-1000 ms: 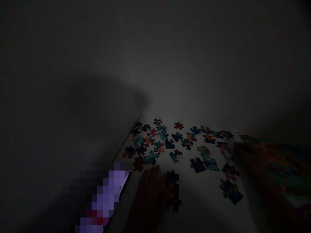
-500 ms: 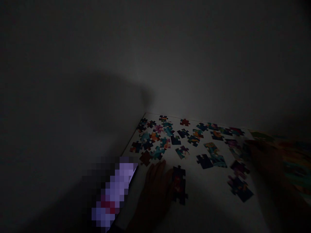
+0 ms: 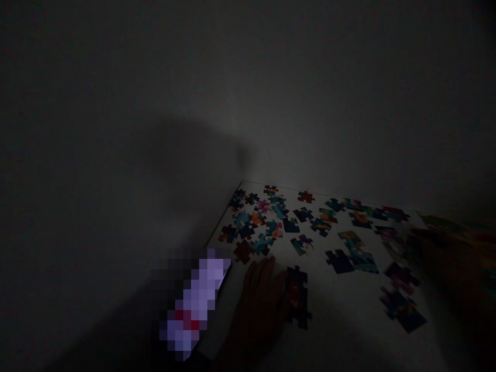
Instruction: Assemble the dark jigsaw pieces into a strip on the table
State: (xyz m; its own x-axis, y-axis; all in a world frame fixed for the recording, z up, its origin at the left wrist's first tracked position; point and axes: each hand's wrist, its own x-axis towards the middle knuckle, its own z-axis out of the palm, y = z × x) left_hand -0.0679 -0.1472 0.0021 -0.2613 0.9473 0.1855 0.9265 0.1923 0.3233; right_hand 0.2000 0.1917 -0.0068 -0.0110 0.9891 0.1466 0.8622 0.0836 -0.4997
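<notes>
My left hand (image 3: 260, 297) lies flat on the white board (image 3: 329, 325), fingers stretched forward. Its thumb side rests against a dark upright strip of joined jigsaw pieces (image 3: 298, 298) with a red figure on it. At the board's right side, my right hand (image 3: 437, 256) is a dark blur and its fingertips are lost in shadow. Closest to it are a purple jigsaw piece (image 3: 387, 234) and a pair of joined pieces (image 3: 405, 310). Whether it holds a piece I cannot make out.
Several loose jigsaw pieces (image 3: 274, 228) are scattered over the far half of the board. A glowing, pixelated screen (image 3: 203, 294) lies along the left edge. Pale walls (image 3: 310, 103) meet behind the board. A colourful printed surface (image 3: 445, 225) is at the right. The light is very dim.
The view has turned a little left, so the board and pieces sit further right in the picture. My left hand stays beside the same strip. The right hand remains at the board's right side.
</notes>
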